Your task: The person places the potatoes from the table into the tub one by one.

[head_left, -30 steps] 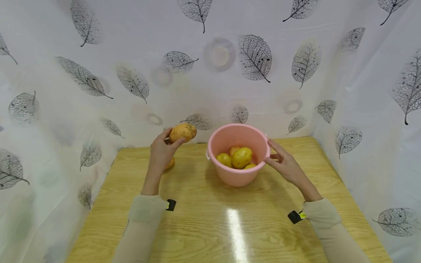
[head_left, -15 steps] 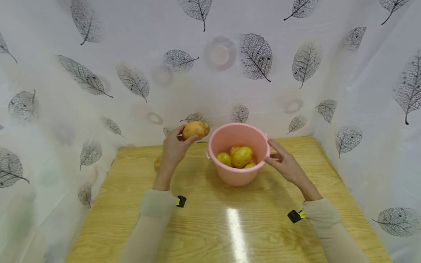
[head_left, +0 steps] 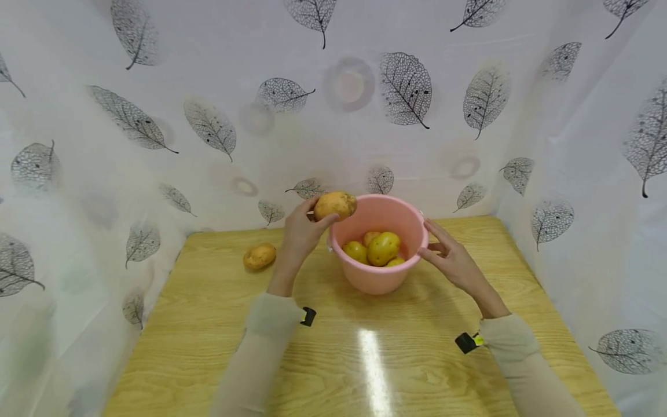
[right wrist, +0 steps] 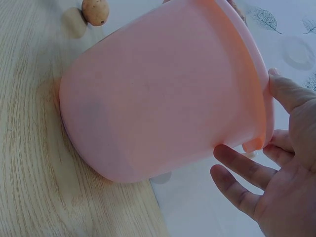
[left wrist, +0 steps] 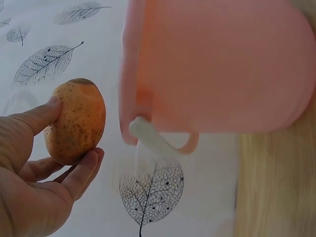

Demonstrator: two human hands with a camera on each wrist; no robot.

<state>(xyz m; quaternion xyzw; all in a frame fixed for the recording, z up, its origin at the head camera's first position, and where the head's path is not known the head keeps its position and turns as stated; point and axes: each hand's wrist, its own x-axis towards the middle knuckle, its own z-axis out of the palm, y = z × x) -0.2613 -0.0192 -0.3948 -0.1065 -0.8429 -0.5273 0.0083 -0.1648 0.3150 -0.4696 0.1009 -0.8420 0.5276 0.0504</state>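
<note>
My left hand holds a yellow-brown potato between thumb and fingers, up at the left rim of a pink bucket. In the left wrist view that potato has dark specks and is beside the bucket's rim, near its white handle. Several yellow potatoes lie inside the bucket. On its right side my right hand touches the rim with thumb and fingers spread along it. The right wrist view shows the thumb against the rim and two fingers reaching out past the bucket wall.
One more potato lies on the wooden table, left of the bucket. White sheeting with a leaf print rises along the table's back and both sides.
My left hand has carried its potato rightward to the bucket's left rim, uncovering the potato on the table. The right hand and bucket have stayed in place.
</note>
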